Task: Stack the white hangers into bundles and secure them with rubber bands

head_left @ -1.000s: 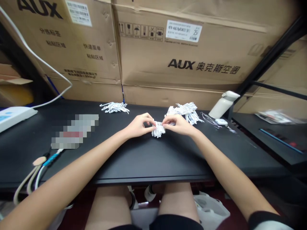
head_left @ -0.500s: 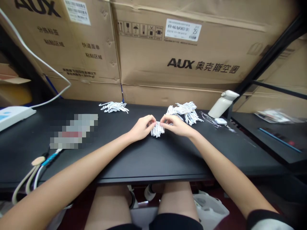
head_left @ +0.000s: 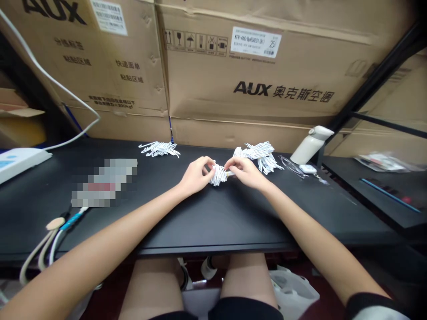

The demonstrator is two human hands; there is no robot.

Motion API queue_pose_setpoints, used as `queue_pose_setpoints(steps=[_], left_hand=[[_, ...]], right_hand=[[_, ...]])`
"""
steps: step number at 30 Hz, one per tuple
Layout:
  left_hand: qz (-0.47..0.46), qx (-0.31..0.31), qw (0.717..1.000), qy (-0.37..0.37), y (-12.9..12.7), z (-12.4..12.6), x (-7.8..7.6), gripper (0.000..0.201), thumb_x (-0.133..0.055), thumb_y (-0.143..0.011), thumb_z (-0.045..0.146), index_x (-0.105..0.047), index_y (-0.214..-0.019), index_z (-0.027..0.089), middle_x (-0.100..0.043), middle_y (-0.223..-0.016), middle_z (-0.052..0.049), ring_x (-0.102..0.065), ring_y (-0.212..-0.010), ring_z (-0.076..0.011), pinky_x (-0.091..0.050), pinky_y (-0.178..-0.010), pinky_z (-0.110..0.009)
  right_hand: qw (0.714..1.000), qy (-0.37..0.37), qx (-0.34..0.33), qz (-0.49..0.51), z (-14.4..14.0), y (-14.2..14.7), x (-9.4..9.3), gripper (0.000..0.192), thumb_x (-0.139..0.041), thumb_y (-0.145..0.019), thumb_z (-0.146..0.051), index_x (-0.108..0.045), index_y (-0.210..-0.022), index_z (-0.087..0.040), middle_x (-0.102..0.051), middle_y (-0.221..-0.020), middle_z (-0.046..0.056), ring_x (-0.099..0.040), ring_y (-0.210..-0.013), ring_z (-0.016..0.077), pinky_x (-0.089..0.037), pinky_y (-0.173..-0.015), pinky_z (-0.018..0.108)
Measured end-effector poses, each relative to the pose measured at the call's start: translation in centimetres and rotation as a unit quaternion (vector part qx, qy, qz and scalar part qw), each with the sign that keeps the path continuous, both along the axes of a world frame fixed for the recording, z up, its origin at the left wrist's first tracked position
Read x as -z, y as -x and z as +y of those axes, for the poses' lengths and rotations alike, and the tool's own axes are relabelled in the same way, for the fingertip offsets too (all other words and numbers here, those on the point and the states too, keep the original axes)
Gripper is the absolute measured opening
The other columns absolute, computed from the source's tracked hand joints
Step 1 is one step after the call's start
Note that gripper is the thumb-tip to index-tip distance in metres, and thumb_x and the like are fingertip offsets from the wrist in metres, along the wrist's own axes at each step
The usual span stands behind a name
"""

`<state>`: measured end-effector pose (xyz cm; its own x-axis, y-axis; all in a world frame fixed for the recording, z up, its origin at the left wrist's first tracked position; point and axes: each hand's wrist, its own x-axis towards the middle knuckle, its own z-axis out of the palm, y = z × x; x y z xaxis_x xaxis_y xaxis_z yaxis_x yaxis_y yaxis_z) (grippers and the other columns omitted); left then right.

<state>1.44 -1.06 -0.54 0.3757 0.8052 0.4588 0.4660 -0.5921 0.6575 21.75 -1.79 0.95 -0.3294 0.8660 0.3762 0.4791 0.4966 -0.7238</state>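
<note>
Both hands meet over the middle of a black table [head_left: 207, 218]. My left hand [head_left: 196, 174] and my right hand [head_left: 245, 171] pinch a small bundle of white plastic pieces [head_left: 218, 174] from either side, just above the tabletop. A larger pile of the same white pieces [head_left: 260, 155] lies right behind my right hand. Another small white bunch [head_left: 160, 149] rests further back to the left.
Big cardboard boxes [head_left: 253, 75] wall off the back of the table. A white bottle [head_left: 312, 144] leans at the back right beside a small white device [head_left: 307, 169]. A white box [head_left: 20, 161] and cables [head_left: 50, 240] sit at the left.
The bundle has been turned and lifted slightly between my fingers, and my hands have drawn a little closer together. Everything else stays put.
</note>
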Motion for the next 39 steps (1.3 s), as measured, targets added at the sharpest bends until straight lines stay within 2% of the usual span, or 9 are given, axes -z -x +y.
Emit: queue_pose_setpoints(steps=[7, 13, 17, 19, 22, 24, 28, 34, 39], left_hand=[[-0.016, -0.013, 0.997, 0.070, 0.8, 1.1, 0.2, 0.019, -0.058, -0.078, 0.034, -0.058, -0.085, 0.017, -0.065, -0.089, -0.006, -0.065, -0.073, -0.0159, -0.051, -0.068, -0.028], [-0.048, -0.007, 0.988, 0.145, 1.1, 1.7, 0.2, 0.023, -0.059, -0.075, 0.036, -0.061, -0.085, 0.016, -0.069, -0.081, -0.006, -0.065, -0.078, -0.0186, -0.052, -0.077, -0.033], [-0.174, -0.022, 0.956, 0.234, 1.4, 2.4, 0.0, 0.022, -0.052, -0.074, 0.022, -0.059, -0.093, 0.016, -0.068, -0.094, -0.008, -0.066, -0.087, -0.0184, -0.053, -0.078, -0.034], [-0.202, 0.008, 0.950, 0.236, 1.7, 2.5, -0.4, 0.038, -0.048, -0.067, 0.014, -0.058, -0.103, 0.019, -0.063, -0.115, -0.010, -0.062, -0.103, -0.0211, -0.054, -0.078, -0.033], [-0.155, 0.119, 0.960, 0.199, 2.1, 2.3, -1.2, 0.061, -0.055, -0.059, 0.009, -0.057, -0.118, 0.025, -0.049, -0.138, -0.007, -0.046, -0.127, -0.0254, -0.050, -0.090, -0.035], [-0.131, 0.176, 0.956, 0.196, 2.2, 1.9, -1.7, 0.064, -0.064, -0.058, 0.012, -0.058, -0.121, 0.024, -0.049, -0.139, -0.008, -0.043, -0.129, -0.0268, -0.044, -0.098, -0.038], [-0.124, 0.159, 0.963, 0.177, 1.9, 1.2, -1.8, 0.043, -0.074, -0.065, 0.030, -0.067, -0.106, 0.015, -0.065, -0.118, -0.012, -0.054, -0.118, -0.0278, -0.043, -0.099, -0.041], [-0.168, 0.151, 0.943, 0.245, 1.6, 1.2, -1.0, 0.048, -0.078, -0.064, 0.037, -0.067, -0.104, 0.013, -0.071, -0.103, -0.010, -0.065, -0.097, -0.0249, -0.050, -0.089, -0.040], [-0.174, 0.145, 0.933, 0.279, 1.7, 1.1, -1.3, 0.046, -0.077, -0.064, 0.038, -0.068, -0.102, 0.013, -0.071, -0.101, -0.010, -0.065, -0.093, -0.0238, -0.051, -0.085, -0.038]], right_hand=[[0.985, 0.160, 0.014, 0.068, -0.2, -0.2, -0.2, 0.019, -0.065, -0.076, -0.035, -0.061, -0.075, -0.016, -0.064, -0.063, 0.003, -0.059, -0.048, 0.0125, -0.046, -0.039, 0.022], [0.951, 0.222, 0.016, 0.215, -0.3, 0.4, 0.1, 0.027, -0.079, -0.063, -0.036, -0.066, -0.071, -0.013, -0.068, -0.062, 0.005, -0.065, -0.057, 0.0142, -0.056, -0.054, 0.026], [0.922, 0.258, 0.021, 0.288, 0.3, 0.2, 0.6, 0.023, -0.082, -0.060, -0.029, -0.069, -0.070, -0.013, -0.069, -0.067, 0.005, -0.066, -0.060, 0.0132, -0.058, -0.062, 0.026], [0.905, 0.291, 0.008, 0.311, 0.7, 0.0, 0.9, 0.018, -0.079, -0.065, -0.027, -0.069, -0.074, -0.015, -0.070, -0.072, 0.005, -0.064, -0.059, 0.0111, -0.057, -0.059, 0.023], [0.874, 0.347, -0.013, 0.339, 1.1, -0.2, 1.2, 0.007, -0.071, -0.074, -0.023, -0.068, -0.076, -0.017, -0.070, -0.075, 0.004, -0.060, -0.055, 0.0081, -0.054, -0.051, 0.019], [0.845, 0.389, -0.017, 0.368, 1.2, -0.1, 1.4, 0.004, -0.067, -0.078, -0.020, -0.067, -0.076, -0.017, -0.068, -0.072, 0.003, -0.056, -0.051, 0.0069, -0.052, -0.048, 0.017], [0.799, 0.443, -0.008, 0.406, 0.9, 0.6, 1.3, 0.003, -0.064, -0.080, -0.017, -0.065, -0.077, -0.015, -0.065, -0.068, 0.002, -0.052, -0.047, 0.0053, -0.049, -0.046, 0.016], [0.846, 0.385, -0.034, 0.367, 0.0, 1.2, 0.5, 0.019, -0.069, -0.077, -0.034, -0.063, -0.079, -0.016, -0.065, -0.067, 0.002, -0.058, -0.052, 0.0090, -0.052, -0.051, 0.021], [0.888, 0.315, -0.044, 0.333, -0.2, 1.3, 0.8, 0.023, -0.079, -0.065, -0.031, -0.068, -0.076, -0.013, -0.068, -0.068, 0.002, -0.063, -0.059, 0.0091, -0.054, -0.060, 0.021]])
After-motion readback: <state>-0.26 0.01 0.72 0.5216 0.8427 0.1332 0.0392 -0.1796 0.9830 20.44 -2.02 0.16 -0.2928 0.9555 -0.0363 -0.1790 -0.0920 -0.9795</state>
